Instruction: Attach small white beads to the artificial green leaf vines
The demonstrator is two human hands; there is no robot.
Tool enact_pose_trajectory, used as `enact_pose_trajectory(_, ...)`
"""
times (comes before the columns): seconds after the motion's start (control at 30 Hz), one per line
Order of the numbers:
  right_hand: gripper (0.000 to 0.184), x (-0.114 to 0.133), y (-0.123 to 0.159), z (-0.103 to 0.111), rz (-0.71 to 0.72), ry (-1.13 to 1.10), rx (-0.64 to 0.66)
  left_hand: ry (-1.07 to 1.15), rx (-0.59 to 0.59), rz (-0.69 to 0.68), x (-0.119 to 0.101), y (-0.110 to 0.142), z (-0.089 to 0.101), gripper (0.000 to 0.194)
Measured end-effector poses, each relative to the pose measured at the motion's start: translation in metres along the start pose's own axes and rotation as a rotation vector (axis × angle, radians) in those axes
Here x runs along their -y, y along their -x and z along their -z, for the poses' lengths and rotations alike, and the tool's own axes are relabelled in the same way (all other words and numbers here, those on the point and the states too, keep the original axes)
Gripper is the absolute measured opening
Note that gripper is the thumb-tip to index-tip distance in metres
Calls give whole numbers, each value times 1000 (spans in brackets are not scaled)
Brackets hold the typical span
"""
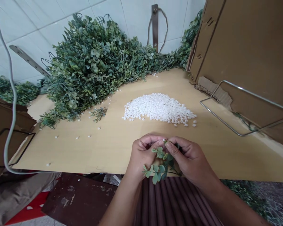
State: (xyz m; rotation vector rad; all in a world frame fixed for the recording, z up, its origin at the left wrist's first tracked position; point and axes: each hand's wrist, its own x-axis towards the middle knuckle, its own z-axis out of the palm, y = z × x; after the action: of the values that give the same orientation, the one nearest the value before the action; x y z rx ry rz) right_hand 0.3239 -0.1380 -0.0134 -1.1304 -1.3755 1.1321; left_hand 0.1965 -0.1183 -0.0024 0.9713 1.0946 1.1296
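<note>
Both hands meet over the near edge of a light wooden table (113, 147). My left hand (141, 153) is curled shut and pinches the top of a small artificial green sprig (159, 164), with a tiny white bead (163, 140) at its fingertips. My right hand (188, 160) is also closed, its fingers pressed on the same sprig from the right. The sprig's leaves hang down between the two hands. A heap of small white beads (158, 108) lies on the table just beyond my hands.
A big pile of green artificial foliage (89, 62) fills the back left. Cardboard boxes (245, 53) with a wire frame (238, 106) stand at the right, another box (4, 125) at the left. A grey cable (10, 94) hangs at left. Stray beads dot the table.
</note>
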Motion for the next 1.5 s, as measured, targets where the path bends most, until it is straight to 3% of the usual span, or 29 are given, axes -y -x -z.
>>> enact_pose_trajectory(0.17, 36, 0, -1, -1, 6, 4, -28, 27, -36, -2, -2, 0, -5, 20)
enact_pose_trajectory(0.37, 39, 0, -2, 1, -17, -21, -31, 37, 18, -63, -3, 1, -3, 11)
enact_pose_trajectory(0.67, 35, 0, -3, 3, -11, -73, -4, 48, -26, -11, -2, 3, -3, 7)
enact_pose_trajectory(0.93, 30, 0, -3, 3, -16, -46, 30, 61, 22, -86, 2, 1, -4, 6)
enact_pose_trajectory(1.23, 37, -3, -5, 4, -23, 57, 61, 16, 136, -130, 3, 2, 5, 12)
enact_pose_trajectory(1.5, 43, 0, -6, 5, 5, 21, 64, 55, 7, -109, 4, 3, 2, 19)
